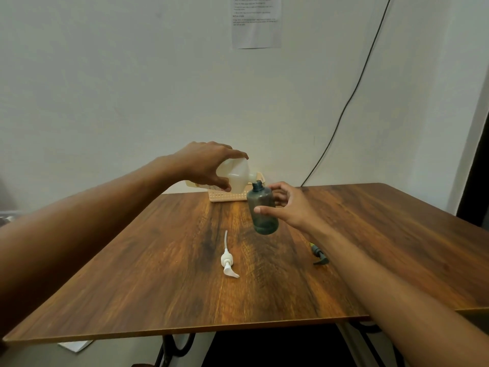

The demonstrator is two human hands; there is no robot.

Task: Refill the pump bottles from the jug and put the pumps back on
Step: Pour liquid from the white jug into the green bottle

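My left hand [209, 165] grips a translucent white jug [235, 177], tipped on its side with the spout right at the open neck of a dark teal bottle [263, 207]. My right hand [288, 205] holds that bottle slightly tilted, lifted above the wooden table [158, 274]. A white pump [228, 259] with its long tube lies on the table in front of the bottle. A dark pump [318, 254] lies to the right, partly hidden by my right forearm. I cannot tell whether liquid is flowing.
A pale pink perforated basket [227, 196] sits at the table's far edge against the wall, behind the jug. A black cable [344, 109] runs down the wall to the table's back right. A paper sheet [255, 22] hangs on the wall.
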